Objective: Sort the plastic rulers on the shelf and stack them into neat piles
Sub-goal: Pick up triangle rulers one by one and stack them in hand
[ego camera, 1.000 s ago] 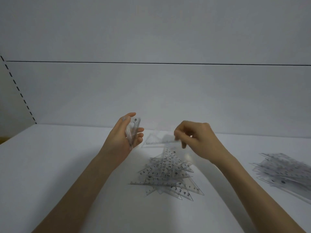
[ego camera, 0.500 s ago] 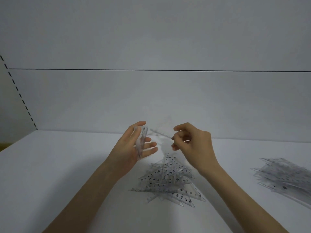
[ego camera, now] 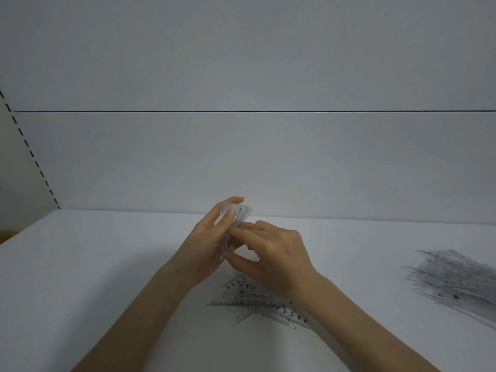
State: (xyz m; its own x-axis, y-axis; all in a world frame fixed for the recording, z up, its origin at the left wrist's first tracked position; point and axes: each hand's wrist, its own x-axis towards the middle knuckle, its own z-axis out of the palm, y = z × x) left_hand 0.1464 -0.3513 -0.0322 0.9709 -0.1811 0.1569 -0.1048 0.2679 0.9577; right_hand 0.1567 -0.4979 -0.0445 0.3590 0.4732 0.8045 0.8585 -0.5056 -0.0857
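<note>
Plastic in hand: small bundle of clear plastic rulers (ego camera: 239, 214), held upright on edge in mid-air above shelf centre, between both hands; print on top end blurred, not readable.
L hand (ego camera: 206, 242): clenched round the bundle; thumb laid across near face, fingers wrapped behind; bundle's top corner sticks out above thumb.
R hand (ego camera: 276, 253): fingers curled, index + thumb tips set on bundle's right edge, pinch-type hold; single ruler vs whole bundle can't be told.
Contact: fingertips of both hands met at the bundle; both forearms bare, entering from bottom edge.
Shelf centre: loose heap of clear triangular rulers (ego camera: 249, 304), laid flat directly below R wrist, partly hidden by it; pieces crossed at mixed angles, black digits 2-3-4-5 seen on several, one long graduated edge approx. horizontal at front.
Shelf far R: second heap of clear rulers (ego camera: 456, 283), flat, well apart from centre heap; fanned, untidy, blurred, cut by frame edge.
Surface: white shelf board (ego camera: 94, 277), matte, both heaps carried on it.
Back: pale grey back panel (ego camera: 241, 162), crossed horizontally by thin dark seam (ego camera: 241, 111).
Left side: black dashed line (ego camera: 29, 149), run diagonally down to shelf's rear-left corner.
</note>
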